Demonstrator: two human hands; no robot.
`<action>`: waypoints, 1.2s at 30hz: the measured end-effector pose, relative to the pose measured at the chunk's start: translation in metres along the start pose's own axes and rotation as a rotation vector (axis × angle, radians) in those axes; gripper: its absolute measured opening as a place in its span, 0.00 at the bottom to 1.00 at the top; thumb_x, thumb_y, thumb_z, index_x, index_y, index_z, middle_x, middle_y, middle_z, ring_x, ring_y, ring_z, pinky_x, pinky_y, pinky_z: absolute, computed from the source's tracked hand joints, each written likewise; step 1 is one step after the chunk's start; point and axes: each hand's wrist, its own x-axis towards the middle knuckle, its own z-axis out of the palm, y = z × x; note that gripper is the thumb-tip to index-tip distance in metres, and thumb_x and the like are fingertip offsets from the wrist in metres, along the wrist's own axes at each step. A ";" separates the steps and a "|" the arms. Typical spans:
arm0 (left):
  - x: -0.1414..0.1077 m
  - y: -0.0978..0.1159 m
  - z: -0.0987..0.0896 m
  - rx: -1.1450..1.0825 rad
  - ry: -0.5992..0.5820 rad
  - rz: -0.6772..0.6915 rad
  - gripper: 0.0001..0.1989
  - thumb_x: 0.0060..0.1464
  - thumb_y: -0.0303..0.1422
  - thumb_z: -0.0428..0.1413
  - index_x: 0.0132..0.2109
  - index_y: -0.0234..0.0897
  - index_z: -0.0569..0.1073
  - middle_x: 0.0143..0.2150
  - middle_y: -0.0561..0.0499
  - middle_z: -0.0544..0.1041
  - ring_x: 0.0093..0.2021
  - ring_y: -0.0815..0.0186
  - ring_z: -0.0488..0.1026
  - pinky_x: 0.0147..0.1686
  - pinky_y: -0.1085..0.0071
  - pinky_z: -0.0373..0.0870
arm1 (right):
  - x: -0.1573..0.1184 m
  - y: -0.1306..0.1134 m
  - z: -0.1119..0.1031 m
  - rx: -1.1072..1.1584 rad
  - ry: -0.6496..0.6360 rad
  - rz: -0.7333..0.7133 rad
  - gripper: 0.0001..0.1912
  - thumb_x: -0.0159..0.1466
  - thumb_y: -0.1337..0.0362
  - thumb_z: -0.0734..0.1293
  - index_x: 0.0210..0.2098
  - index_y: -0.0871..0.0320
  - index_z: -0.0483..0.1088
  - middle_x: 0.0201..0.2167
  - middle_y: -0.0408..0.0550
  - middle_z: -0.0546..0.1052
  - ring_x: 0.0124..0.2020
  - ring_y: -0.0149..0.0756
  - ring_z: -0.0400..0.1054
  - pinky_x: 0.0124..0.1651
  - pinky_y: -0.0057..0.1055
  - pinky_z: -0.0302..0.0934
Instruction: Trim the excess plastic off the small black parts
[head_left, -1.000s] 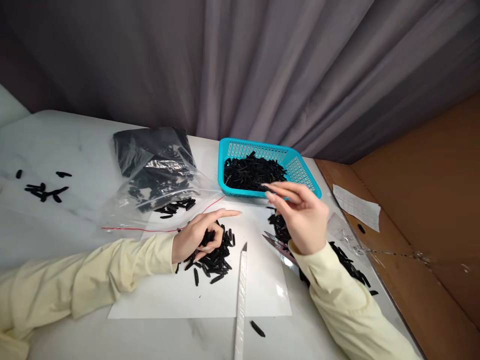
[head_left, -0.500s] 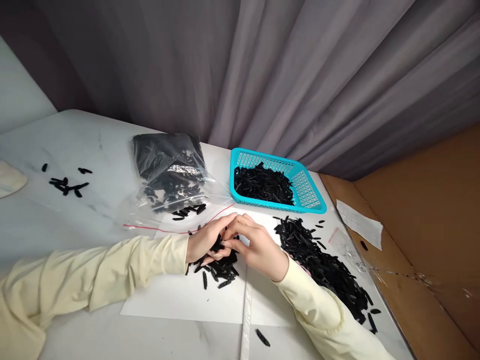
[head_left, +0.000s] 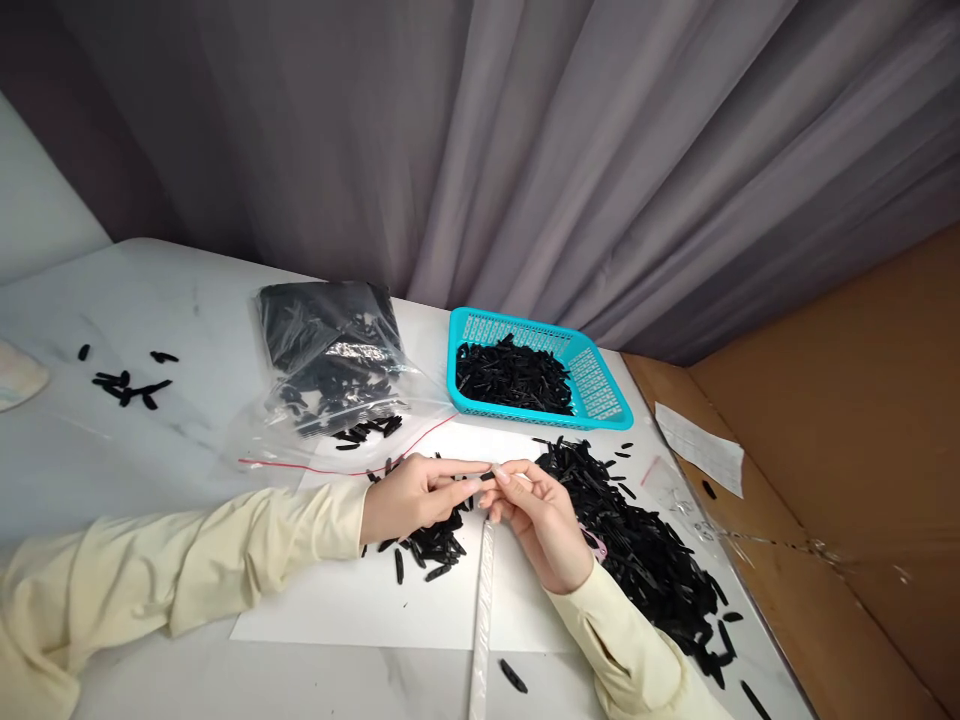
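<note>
My left hand and my right hand meet over the white sheet, fingertips close together. Pinched between them is a small, dark, elongated black piece, partly covered by the fingers. Beneath and beside my left hand lies a loose pile of similar black pieces. A larger heap spreads to the right of my right hand and behind its wrist. Some pink object shows at that heap's edge, mostly hidden.
Behind the hands stands a turquoise basket holding many black pieces. Left of it lies a clear zip bag of the same pieces. A white strip crosses the sheet. Cardboard borders the right, and a grey curtain hangs behind.
My left hand has turned from cupped over the small pile to fingers pointing right. Both hands have come together slightly to the right, and a black piece now shows between the fingertips.
</note>
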 end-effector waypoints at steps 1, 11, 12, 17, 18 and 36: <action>-0.001 -0.001 0.001 0.037 0.003 0.028 0.24 0.56 0.38 0.50 0.56 0.26 0.66 0.15 0.63 0.50 0.15 0.78 0.47 0.13 0.80 0.43 | 0.000 0.003 0.000 0.034 -0.003 0.003 0.11 0.52 0.62 0.72 0.27 0.60 0.68 0.21 0.45 0.76 0.23 0.30 0.69 0.25 0.25 0.60; -0.003 -0.006 -0.001 0.222 0.067 0.099 0.24 0.57 0.37 0.48 0.55 0.24 0.67 0.15 0.62 0.48 0.16 0.76 0.46 0.14 0.77 0.44 | -0.002 0.013 -0.001 0.126 -0.085 -0.036 0.10 0.53 0.65 0.72 0.30 0.60 0.67 0.26 0.49 0.79 0.29 0.34 0.73 0.26 0.25 0.63; -0.003 -0.006 -0.001 0.224 0.067 0.095 0.25 0.57 0.37 0.48 0.56 0.24 0.67 0.15 0.62 0.48 0.16 0.76 0.46 0.14 0.77 0.44 | -0.002 0.013 -0.001 0.123 -0.087 -0.036 0.10 0.52 0.65 0.72 0.30 0.60 0.67 0.25 0.49 0.79 0.29 0.34 0.73 0.26 0.25 0.63; -0.002 -0.003 0.001 0.228 0.089 0.052 0.26 0.57 0.37 0.48 0.58 0.23 0.64 0.14 0.63 0.48 0.14 0.76 0.46 0.13 0.77 0.44 | -0.003 0.010 0.000 0.099 -0.099 -0.045 0.11 0.52 0.64 0.72 0.31 0.59 0.67 0.26 0.48 0.79 0.23 0.30 0.71 0.25 0.25 0.64; -0.002 -0.002 0.001 0.226 0.090 0.046 0.26 0.57 0.37 0.48 0.58 0.23 0.64 0.14 0.63 0.48 0.14 0.76 0.46 0.13 0.77 0.44 | -0.003 0.010 0.000 0.094 -0.101 -0.044 0.11 0.52 0.64 0.72 0.32 0.59 0.67 0.26 0.47 0.79 0.23 0.29 0.70 0.25 0.25 0.64; -0.002 0.005 0.001 0.148 0.032 -0.008 0.27 0.56 0.39 0.48 0.58 0.24 0.64 0.13 0.63 0.53 0.14 0.77 0.47 0.13 0.79 0.45 | 0.000 0.016 -0.002 0.021 -0.117 -0.046 0.10 0.56 0.60 0.69 0.29 0.59 0.66 0.22 0.43 0.75 0.18 0.26 0.64 0.19 0.22 0.57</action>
